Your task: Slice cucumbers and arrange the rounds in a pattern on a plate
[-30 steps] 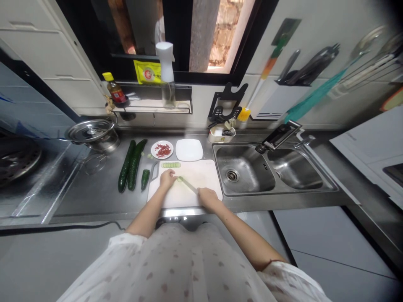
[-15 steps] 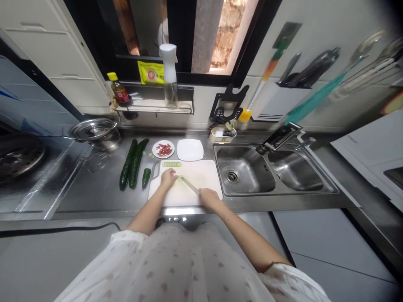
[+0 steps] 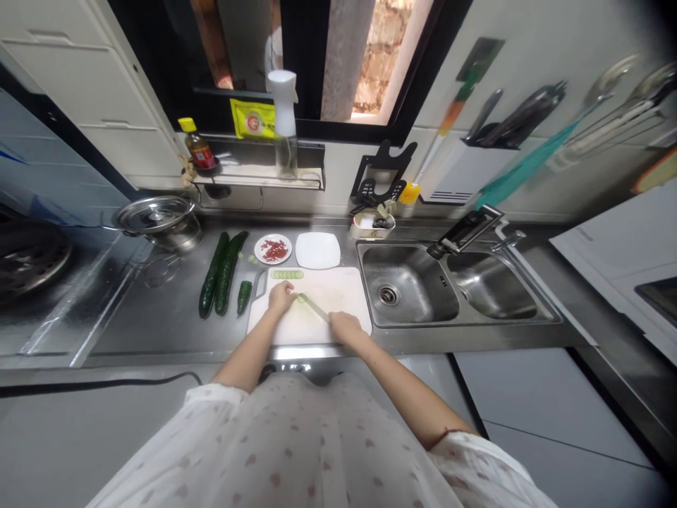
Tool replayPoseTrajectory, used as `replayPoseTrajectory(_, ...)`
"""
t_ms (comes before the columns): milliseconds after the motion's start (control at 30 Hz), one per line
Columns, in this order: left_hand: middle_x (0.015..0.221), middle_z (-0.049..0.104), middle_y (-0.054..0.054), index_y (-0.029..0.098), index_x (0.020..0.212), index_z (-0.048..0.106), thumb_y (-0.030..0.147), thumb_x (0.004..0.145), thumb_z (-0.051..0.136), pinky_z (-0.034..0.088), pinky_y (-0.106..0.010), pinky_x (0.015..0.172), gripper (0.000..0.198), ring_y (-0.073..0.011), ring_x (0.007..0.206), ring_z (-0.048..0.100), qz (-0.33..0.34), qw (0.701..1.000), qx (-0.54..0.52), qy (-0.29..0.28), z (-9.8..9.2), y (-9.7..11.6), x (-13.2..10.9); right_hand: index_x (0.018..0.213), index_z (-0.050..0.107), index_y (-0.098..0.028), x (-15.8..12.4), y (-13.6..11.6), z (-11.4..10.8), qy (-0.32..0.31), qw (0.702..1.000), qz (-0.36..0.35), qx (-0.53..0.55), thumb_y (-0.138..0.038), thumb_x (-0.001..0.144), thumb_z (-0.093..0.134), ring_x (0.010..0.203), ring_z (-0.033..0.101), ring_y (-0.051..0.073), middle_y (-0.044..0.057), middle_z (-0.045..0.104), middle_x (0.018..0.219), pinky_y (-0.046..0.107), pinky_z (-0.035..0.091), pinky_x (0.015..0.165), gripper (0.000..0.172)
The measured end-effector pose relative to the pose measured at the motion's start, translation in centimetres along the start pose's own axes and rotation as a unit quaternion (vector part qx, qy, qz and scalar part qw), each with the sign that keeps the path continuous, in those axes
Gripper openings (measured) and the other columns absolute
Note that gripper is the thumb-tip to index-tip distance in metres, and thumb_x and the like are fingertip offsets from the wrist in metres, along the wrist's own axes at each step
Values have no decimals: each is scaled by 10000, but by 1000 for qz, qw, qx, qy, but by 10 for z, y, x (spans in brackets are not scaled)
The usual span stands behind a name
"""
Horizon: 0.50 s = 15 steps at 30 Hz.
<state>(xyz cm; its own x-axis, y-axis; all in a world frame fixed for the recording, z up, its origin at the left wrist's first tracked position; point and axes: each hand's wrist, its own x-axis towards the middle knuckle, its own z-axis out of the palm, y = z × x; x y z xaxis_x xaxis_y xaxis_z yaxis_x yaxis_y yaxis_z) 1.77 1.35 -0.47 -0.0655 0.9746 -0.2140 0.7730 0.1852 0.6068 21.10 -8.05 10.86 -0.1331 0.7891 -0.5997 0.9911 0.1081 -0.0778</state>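
On the white cutting board (image 3: 317,328), my right hand (image 3: 346,328) is wrapped round the handle of a knife (image 3: 316,308). Its blade points left, the tip at a pale green cucumber slice (image 3: 301,298). My left hand (image 3: 282,296) is curled at the slice's left side, thumb and fingertips pinching its edge; the exact contact is small and hard to see. A row of overlapping cucumber slices (image 3: 287,274) lies along the board's top left. Left of the board sits a short cucumber piece (image 3: 244,297), beside two long dark green cucumbers (image 3: 228,275).
Behind the board stand a white plate of chopped red bits (image 3: 273,249) and a square white plate (image 3: 318,251). A double sink (image 3: 407,286) adjoins on the right. A lidded steel pot (image 3: 159,222) stands at left, with a shelf of bottles (image 3: 259,178) above.
My right hand and the knife have shifted slightly left. The left hand stays by the slice, and the whole view has moved a little.
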Motion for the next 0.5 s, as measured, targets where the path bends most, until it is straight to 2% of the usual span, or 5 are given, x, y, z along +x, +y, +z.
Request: replayPoseTrajectory(500, 830, 654, -19, 183, 932, 641, 249, 721, 707, 412, -235, 757, 231, -158, 826, 594, 0, 1000, 0, -7, -2, 2, -1, 1112, 636, -114, 1, 1, 7, 12, 1000, 2, 10, -92, 870, 409, 1005, 650, 241, 181, 680, 1058, 310, 483, 787, 333)
